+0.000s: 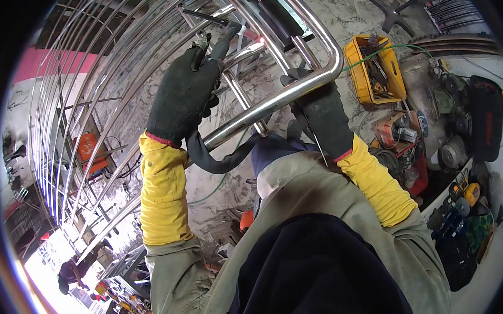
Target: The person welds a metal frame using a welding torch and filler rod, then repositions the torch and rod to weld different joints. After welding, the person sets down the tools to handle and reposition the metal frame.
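Observation:
My left hand (pixel 184 95), in a black glove, is closed around a TIG welding torch (pixel 234 33). The torch's pink nozzle points right at a bright glowing spot on the shiny tubular metal frame (pixel 272 106). From below this hand, a thick black hose (pixel 221 165) loops under the frame. My right hand (pixel 324 117), also gloved, is closed beside the frame's rounded corner, partly behind the near tube. A thin metal rod (pixel 320 148) sticks out below its palm; its other end is hidden. A black sleeve (pixel 281 22) surrounds an inner tube.
Long curved metal bars (pixel 86 108) rise at the left, near an orange machine (pixel 90 153). To the right stand a yellow crate (pixel 361 68) of tools and a red-framed box (pixel 395 131). A green hose (pixel 395 47) crosses the floor. Power tools (pixel 471 192) crowd the right edge.

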`<move>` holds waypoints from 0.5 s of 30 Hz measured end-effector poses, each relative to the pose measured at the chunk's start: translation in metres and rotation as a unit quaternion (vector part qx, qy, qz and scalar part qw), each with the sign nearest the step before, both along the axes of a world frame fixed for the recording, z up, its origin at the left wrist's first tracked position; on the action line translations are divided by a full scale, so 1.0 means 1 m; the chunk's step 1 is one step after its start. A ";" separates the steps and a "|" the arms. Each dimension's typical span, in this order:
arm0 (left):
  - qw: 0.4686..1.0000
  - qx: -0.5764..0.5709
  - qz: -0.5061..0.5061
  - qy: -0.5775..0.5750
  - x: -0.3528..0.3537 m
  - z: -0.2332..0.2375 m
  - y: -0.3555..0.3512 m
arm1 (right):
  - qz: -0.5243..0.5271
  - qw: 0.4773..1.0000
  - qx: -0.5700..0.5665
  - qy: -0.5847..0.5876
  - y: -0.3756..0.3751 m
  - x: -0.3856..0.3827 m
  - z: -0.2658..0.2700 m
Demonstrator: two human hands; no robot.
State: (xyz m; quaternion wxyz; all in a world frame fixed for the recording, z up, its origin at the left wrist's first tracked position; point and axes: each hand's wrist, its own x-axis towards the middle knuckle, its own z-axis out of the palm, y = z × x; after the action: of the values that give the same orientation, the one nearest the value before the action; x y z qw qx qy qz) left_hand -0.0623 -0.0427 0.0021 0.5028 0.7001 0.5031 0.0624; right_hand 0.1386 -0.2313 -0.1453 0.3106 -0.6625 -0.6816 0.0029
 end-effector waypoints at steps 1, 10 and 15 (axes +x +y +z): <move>1.000 0.000 0.000 0.000 0.000 0.000 0.000 | 0.000 1.000 0.000 0.000 0.000 0.000 0.000; 1.000 0.013 -0.002 0.006 0.002 0.003 -0.002 | 0.001 1.000 -0.007 0.011 0.001 0.000 0.000; 1.000 0.009 0.007 0.003 0.005 0.007 -0.003 | -0.001 1.000 -0.003 -0.003 -0.001 -0.001 0.004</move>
State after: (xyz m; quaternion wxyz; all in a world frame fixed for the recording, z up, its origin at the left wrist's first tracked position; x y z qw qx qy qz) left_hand -0.0576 -0.0461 0.0095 0.4946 0.7013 0.5089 0.0680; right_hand 0.1377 -0.2320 -0.1414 0.3067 -0.6638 -0.6822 0.0028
